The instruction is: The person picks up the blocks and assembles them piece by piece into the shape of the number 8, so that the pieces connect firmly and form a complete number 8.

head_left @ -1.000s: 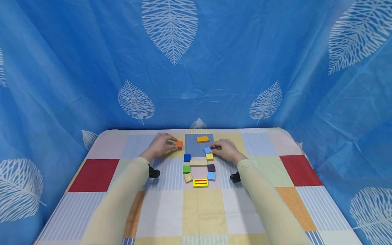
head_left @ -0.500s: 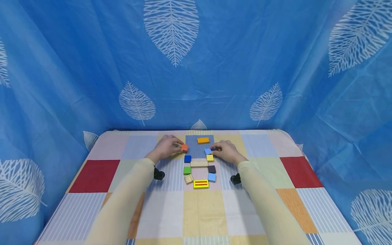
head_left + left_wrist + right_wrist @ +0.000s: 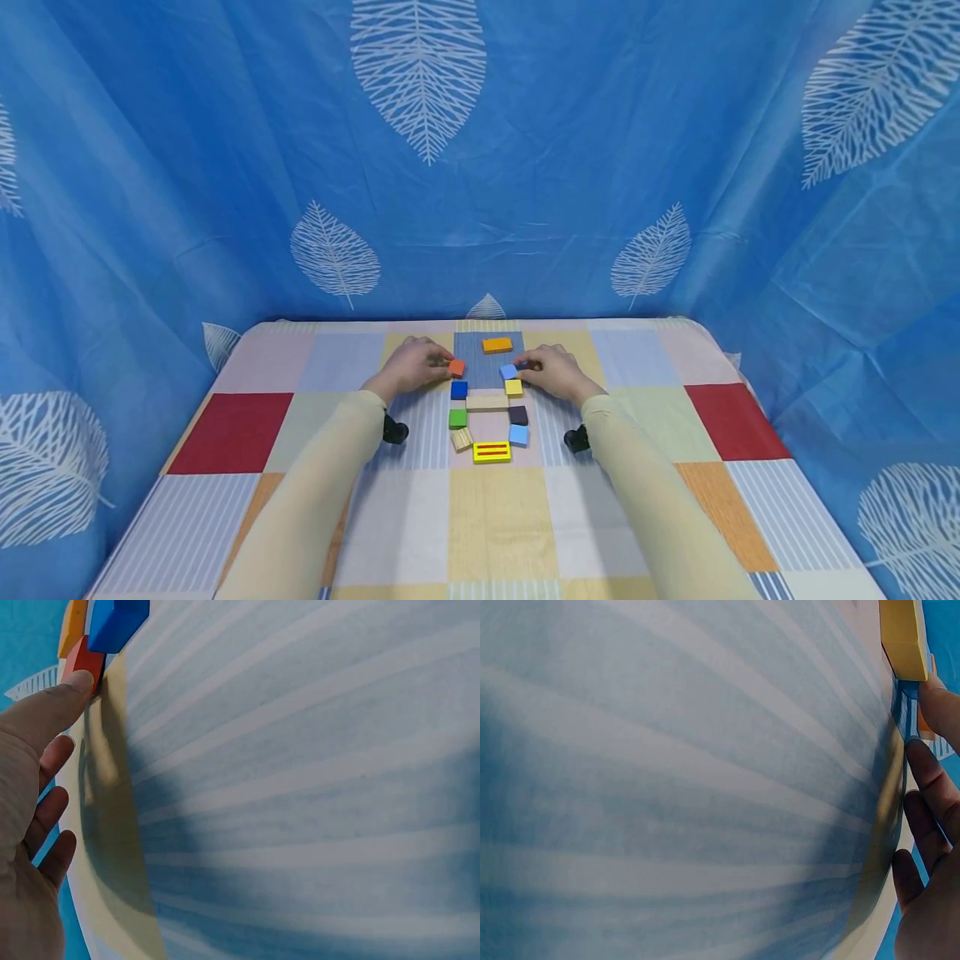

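Observation:
My left hand [image 3: 414,365] pinches a red-orange block [image 3: 457,368] just behind the dark blue block [image 3: 459,390]. In the left wrist view the thumb presses on the near face of that red-orange block [image 3: 84,663], and the other fingers hang behind it. Across from it, my right hand [image 3: 556,372] holds a light blue block [image 3: 508,372] between thumb and fingers, right behind the yellow block [image 3: 513,387]. In the right wrist view the yellow block [image 3: 903,637] hides most of that light blue block.
A long pale wooden block [image 3: 487,403] lies between the two sides. Nearer are a green block [image 3: 457,418], a black block [image 3: 518,415], a striped wooden block [image 3: 461,439], another light blue block [image 3: 518,435] and a yellow-red block [image 3: 491,452]. An orange block [image 3: 497,345] lies at the back.
My left hand has carried the red-orange block to the right and toward me, to behind the dark blue block. The right hand and its light blue block have hardly moved.

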Tool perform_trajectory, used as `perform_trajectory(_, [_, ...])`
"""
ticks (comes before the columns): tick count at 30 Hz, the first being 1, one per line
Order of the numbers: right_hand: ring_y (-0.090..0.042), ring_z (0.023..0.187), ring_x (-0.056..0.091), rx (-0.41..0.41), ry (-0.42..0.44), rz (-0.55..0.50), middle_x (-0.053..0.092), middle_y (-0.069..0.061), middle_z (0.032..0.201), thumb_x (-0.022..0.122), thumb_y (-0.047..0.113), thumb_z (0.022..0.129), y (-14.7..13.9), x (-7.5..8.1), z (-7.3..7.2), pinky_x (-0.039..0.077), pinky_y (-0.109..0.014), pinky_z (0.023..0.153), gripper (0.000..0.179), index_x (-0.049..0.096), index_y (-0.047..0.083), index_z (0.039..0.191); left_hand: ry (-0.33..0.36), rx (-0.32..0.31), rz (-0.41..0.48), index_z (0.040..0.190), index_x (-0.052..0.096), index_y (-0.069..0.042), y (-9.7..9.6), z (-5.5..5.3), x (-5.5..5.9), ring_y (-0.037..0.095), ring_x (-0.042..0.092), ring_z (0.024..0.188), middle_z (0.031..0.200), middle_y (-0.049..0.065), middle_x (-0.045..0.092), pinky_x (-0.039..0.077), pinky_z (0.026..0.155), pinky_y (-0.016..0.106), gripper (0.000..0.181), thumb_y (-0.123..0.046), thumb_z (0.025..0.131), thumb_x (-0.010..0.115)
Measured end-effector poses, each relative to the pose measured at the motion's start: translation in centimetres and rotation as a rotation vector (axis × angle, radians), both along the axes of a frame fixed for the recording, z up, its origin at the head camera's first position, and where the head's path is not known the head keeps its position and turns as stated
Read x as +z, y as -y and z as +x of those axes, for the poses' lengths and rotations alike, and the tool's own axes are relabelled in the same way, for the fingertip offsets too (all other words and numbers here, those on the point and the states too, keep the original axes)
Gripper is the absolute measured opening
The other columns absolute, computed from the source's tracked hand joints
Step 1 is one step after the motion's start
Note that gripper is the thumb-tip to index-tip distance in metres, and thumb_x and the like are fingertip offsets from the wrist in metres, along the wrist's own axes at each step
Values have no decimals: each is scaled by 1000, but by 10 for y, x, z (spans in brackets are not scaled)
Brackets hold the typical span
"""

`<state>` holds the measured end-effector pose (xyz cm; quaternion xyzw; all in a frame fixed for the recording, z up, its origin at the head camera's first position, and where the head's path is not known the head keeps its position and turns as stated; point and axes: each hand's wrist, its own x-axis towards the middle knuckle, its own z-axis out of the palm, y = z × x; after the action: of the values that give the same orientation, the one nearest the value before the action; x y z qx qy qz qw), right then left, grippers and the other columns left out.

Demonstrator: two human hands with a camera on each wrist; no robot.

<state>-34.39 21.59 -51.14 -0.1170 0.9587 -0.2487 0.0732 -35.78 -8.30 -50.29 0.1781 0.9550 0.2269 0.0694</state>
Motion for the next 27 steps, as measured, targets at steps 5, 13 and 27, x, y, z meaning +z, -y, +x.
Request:
perform_trajectory(5, [-26,107,47,4,-2,7,63,2,105,70,34,99,0,0,0,35,-50,98,30,73,25,127,7,3,-6,128,74,-19,0,-2,-3,29,49,123,133,6,64,41,105,45,34,-33,97,73])
perform_trajectory(13, [-26,107,47,1,2,11,63,1,105,70,34,99,0,0,1,35,-49,98,30,73,26,127,31,3,-4,129,73,-20,1,-3,-5,27,50,120,130,4,65,42,102,43,34,-32,98,72])
perform_trajectory(27, [-25,105,47,-4,2,8,62,2,105,70,35,99,0,-1,0,35,-48,97,30,73,26,127,51,5,23,127,75,-18,-1,-3,-4,26,50,120,130,4,65,43,102,42,32,-30,97,73])
